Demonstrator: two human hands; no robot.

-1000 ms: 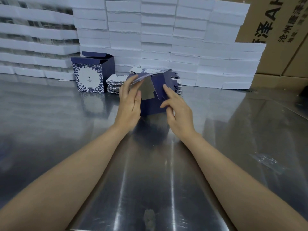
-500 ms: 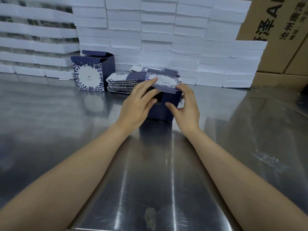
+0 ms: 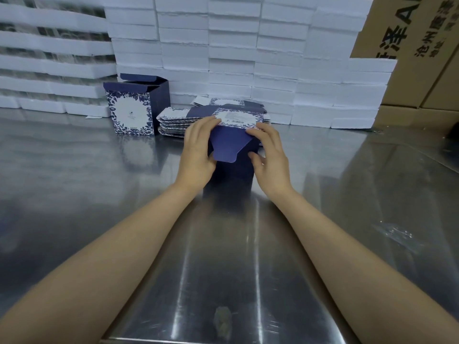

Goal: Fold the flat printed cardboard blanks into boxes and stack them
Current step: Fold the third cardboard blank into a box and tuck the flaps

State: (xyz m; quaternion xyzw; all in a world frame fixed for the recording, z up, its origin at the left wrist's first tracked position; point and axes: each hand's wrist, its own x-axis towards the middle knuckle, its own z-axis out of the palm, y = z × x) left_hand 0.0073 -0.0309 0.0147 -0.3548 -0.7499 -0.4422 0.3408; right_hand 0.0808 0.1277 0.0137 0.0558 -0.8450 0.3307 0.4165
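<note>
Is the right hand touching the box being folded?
Touching. Head view shows the right hand gripping the box, fingers on its printed flap, thumb against its side.

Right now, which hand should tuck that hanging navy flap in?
Right, probably. The right hand has its thumb free beside the navy flap, pointing at it, so it could push it in. The left hand holds the box at its left side and top, steadying it.

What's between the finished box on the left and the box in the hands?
Head view: the pile of flat blanks lies between the finished box and the half-folded box, partly behind the left hand.
</note>
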